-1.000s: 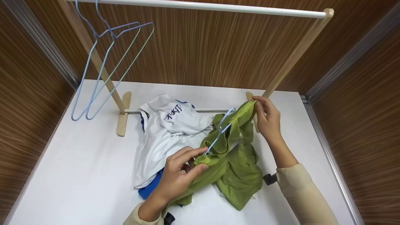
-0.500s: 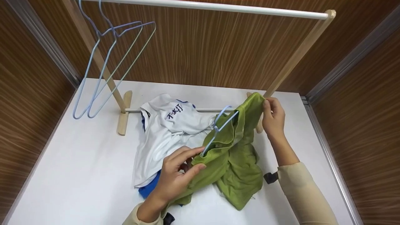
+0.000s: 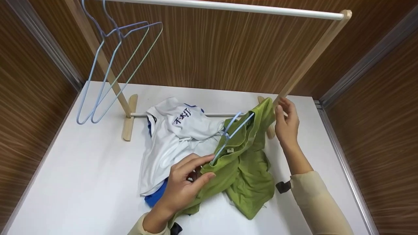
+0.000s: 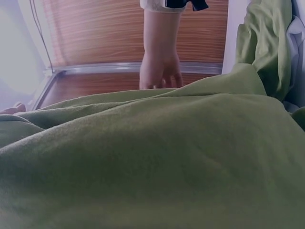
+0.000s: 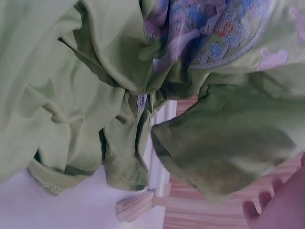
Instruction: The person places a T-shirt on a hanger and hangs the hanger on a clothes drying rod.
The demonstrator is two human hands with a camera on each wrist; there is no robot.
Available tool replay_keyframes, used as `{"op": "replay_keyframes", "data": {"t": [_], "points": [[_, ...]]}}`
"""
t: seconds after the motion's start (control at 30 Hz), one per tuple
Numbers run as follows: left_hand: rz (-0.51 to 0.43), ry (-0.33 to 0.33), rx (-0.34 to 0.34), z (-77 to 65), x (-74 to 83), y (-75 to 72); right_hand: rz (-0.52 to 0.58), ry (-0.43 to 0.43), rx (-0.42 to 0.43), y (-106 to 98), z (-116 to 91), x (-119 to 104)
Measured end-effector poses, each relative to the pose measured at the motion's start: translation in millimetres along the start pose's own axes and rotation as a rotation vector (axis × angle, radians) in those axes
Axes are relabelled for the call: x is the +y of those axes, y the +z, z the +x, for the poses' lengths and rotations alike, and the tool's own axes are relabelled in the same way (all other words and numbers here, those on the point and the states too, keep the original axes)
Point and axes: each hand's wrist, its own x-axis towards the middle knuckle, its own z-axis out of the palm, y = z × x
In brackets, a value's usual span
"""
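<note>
A green T-shirt (image 3: 251,182) hangs from a light-blue wire hanger (image 3: 235,129), its lower part lying on the white table. The hanger's hook and upper arms show through the neckline, where a small white label is visible. My left hand (image 3: 183,182) pinches the shirt's near shoulder beside the hanger's end, thumb and forefinger on either side of the cloth. Beyond the far sleeve, my right hand (image 3: 287,125) is just off the fabric, fingers loosely bent and holding nothing. In the right wrist view, its fingers (image 5: 264,202) appear below the sleeve (image 5: 228,138) and a patterned patch (image 5: 228,33) shows.
A white T-shirt (image 3: 178,130) with dark lettering lies left of the green one, over blue cloth (image 3: 157,195). Two wire hangers (image 3: 98,78) hang at the left from the rack's white rail (image 3: 228,7). The rack's right wooden post (image 3: 313,58) rises behind my right hand.
My right hand drew the far shoulder outward over the hanger's end, then let go of the cloth. The neckline has spread and its label has come into view. My left hand stays nearly still.
</note>
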Motion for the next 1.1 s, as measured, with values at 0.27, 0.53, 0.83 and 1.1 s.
{"op": "replay_keyframes", "data": {"t": [0.27, 0.53, 0.83, 1.1], "points": [[-0.002, -0.009, -0.023, 1.2, 0.1, 0.9, 0.072, -0.589, -0.027, 12.2, -9.6, -43.2], [-0.002, -0.019, -0.037, 2.9, 0.6, 1.7, 0.076, -0.813, -0.078, 25.1, -19.8, -71.2], [0.073, -0.059, -0.083, 7.7, 10.8, -1.1, 0.129, -0.764, -0.019, 32.8, -12.3, -80.5], [0.239, -0.143, -0.101, -1.6, 24.0, -13.8, 0.095, -0.699, 0.092, 22.8, -7.0, -86.3]]}}
